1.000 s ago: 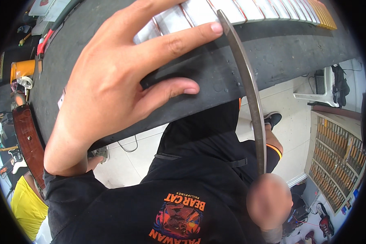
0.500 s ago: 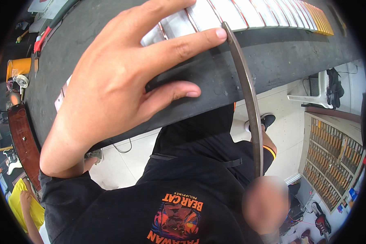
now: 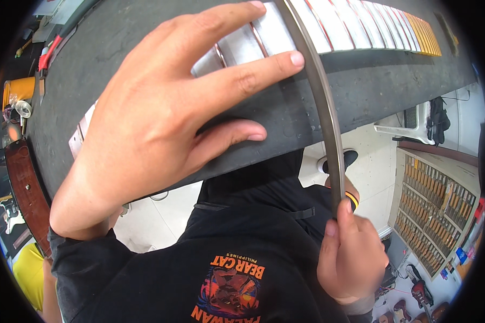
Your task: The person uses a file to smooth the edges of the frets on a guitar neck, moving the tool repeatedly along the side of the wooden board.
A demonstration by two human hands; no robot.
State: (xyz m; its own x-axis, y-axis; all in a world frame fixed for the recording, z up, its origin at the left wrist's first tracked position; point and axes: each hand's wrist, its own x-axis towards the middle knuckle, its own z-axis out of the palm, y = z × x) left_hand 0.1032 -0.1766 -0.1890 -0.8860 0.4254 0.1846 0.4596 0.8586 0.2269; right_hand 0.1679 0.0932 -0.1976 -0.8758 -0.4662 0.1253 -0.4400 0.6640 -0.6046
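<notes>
A guitar neck lies on the dark bench, its fretboard covered in silvery-white tape with bare copper-coloured frets between the strips. My left hand is spread over the neck's left part, fingers apart and thumb stretched out. Its index fingertip rests beside a long, narrow grey metal file, seemingly against the file's edge. The file crosses the fretboard and slants down over the bench's near edge. At its near end my right hand is closed around it, thumb and index finger along the metal. The grip end is hidden in the palm.
The dark bench top ends in front of my body. A red-handled cutter lies at the far left. Beyond the bench's left end are an orange container and a brown guitar body. A tool rack stands at right.
My right hand has moved forward and up, pushing the file farther across the fretboard. The left hand has stayed nearly in place. The view has shifted slightly.
</notes>
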